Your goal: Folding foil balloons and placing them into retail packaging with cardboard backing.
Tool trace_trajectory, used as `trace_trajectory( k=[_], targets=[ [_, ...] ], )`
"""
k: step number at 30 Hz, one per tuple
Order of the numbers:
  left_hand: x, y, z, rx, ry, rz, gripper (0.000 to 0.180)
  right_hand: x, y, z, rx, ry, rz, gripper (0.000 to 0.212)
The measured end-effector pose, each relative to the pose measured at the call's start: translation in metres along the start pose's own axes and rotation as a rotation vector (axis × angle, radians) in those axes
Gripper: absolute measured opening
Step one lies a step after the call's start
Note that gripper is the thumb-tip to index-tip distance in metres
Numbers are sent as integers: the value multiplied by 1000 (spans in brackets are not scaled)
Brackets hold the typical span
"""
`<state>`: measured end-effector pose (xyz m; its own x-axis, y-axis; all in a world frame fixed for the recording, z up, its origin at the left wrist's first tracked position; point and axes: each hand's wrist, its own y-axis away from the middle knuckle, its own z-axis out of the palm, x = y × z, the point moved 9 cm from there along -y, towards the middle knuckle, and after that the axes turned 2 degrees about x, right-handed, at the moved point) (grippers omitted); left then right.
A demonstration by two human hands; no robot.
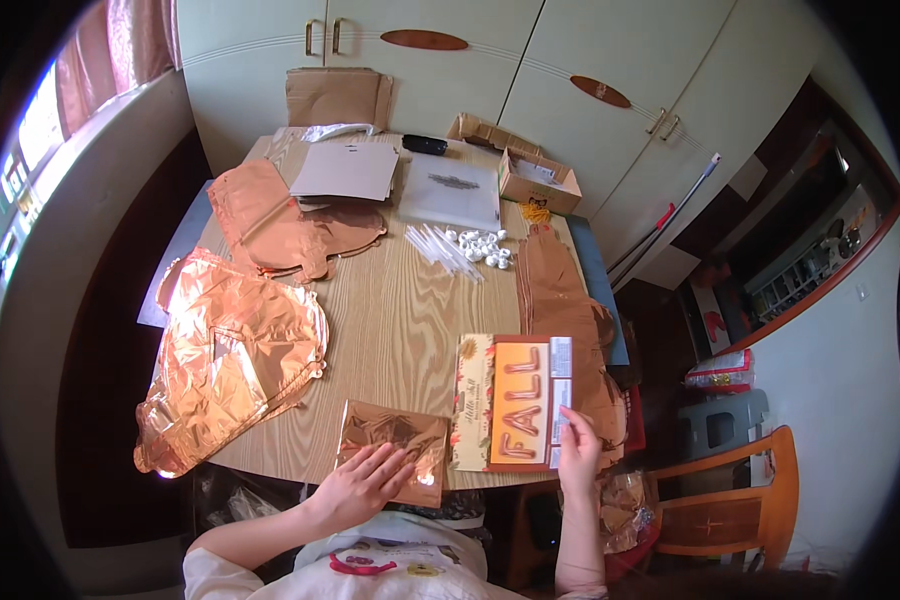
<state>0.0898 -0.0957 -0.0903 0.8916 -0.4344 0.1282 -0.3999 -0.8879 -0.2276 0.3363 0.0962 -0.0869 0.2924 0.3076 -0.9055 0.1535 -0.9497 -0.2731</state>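
On the table [390,325], bare wood runs up the middle between the near foil pile [240,350] and far foil pile [295,238] (2 sprawling obstacles) at left and the brown foil stack [560,295] at right. White straws [438,250] and small white rings [485,247] narrow its far end. In front, the foil packet [395,425] and printed card [520,400], nearly edge to edge, leave an opening only at left.

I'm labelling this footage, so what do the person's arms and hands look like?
The left hand and right hand wear no gloves; no watch shows. On the left, a white sleeve ends near the elbow; on the right, just a white sleeve edge shows.
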Motion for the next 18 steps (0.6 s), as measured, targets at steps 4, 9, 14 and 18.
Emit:
trace_trajectory(
  k=[4, 9, 14, 18],
  targets=[
    [-25, 26, -30, -5, 199, -159, 42, 31, 1, 27, -85, -133, 167, 25],
    [-87, 80, -57, -45, 845, -802, 39, -46, -9, 10, -7, -243, -152, 59],
    [-150, 157, -63, 997, 1618, -1107, 18, -162, 28, 43, -66, 377, -963, 13],
    [-155, 139, -77, 1172, 1662, -1046, 21, -153, 83, 131, -301, 887, -1000, 37]
  ],
)
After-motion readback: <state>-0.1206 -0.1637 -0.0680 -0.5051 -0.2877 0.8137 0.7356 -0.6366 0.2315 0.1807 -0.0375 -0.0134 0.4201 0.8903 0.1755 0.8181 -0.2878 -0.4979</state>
